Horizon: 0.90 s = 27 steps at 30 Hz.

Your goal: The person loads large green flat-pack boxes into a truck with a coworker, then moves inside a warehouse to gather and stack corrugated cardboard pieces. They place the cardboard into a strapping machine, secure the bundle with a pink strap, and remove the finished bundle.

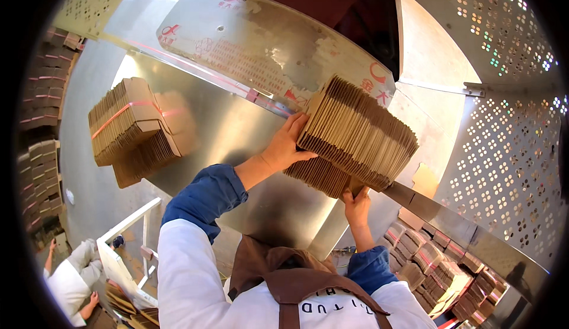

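Note:
A thick stack of folded brown cardboard pieces (358,130) is held over the metal tabletop, tilted, with a second row of cardboard (317,176) showing below its near side. My left hand (284,145) grips the stack's left end, thumb along the near edge and fingers on the far side. Lower down, my right hand (357,207) pinches the cardboard's near right edge from underneath. No strap shows around this stack. On the left of the table stands another cardboard bundle (127,124), bound with a pink strap.
Behind the stack, a metal plate with red print (237,42) lies across the machine table (219,122). Perforated metal panels (504,163) rise on the right. Strapped cardboard piles (438,264) stand at lower right, more at far left. Another person (74,281) is beside a white frame (127,252).

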Available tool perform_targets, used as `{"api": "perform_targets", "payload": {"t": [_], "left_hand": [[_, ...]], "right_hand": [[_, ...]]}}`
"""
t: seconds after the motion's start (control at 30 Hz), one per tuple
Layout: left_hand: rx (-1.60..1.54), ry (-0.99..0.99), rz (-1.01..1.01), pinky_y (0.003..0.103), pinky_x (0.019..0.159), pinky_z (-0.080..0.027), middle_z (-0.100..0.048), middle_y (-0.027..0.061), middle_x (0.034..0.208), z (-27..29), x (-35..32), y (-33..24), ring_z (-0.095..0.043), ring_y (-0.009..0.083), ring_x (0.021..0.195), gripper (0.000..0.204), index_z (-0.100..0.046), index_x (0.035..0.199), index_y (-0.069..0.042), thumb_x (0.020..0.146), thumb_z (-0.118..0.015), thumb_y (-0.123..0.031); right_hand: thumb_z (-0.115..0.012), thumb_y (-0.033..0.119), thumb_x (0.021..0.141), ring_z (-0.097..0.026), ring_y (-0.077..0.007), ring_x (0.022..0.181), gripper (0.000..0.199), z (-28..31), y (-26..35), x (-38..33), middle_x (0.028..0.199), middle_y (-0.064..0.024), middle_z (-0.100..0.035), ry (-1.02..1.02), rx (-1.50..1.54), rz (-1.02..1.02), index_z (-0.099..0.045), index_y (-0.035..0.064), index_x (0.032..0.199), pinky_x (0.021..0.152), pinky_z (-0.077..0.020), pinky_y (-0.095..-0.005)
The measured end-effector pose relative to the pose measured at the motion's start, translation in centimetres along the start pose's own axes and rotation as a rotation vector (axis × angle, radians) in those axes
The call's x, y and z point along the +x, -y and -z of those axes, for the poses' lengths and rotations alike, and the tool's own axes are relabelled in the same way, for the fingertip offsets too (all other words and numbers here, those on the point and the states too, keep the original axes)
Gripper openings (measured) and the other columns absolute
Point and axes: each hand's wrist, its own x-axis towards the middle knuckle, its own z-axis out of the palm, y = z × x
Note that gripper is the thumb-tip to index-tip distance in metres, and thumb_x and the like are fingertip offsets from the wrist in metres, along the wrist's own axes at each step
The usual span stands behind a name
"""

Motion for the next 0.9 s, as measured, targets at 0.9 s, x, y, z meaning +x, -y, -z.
{"api": "perform_targets", "payload": {"t": [0.9], "left_hand": [[-0.056, -0.012, 0.01, 0.045, 0.104, -0.036, -0.035, 0.0219, 0.136, -1.0, 0.1, 0.1, -0.038, 0.0422, 0.125, 0.092, -0.032, 0.138, -0.001, 0.065, -0.082, -0.03]], "right_hand": [[-0.063, 0.021, 0.083, -0.061, -0.0491, 0.083, 0.052, -0.1, -0.8, 0.0, 0.086, -0.0316, -0.062, 0.019, -0.008, -0.038, -0.039, -0.0058, 0.12, 0.069, -0.0493, -0.0479]]}}
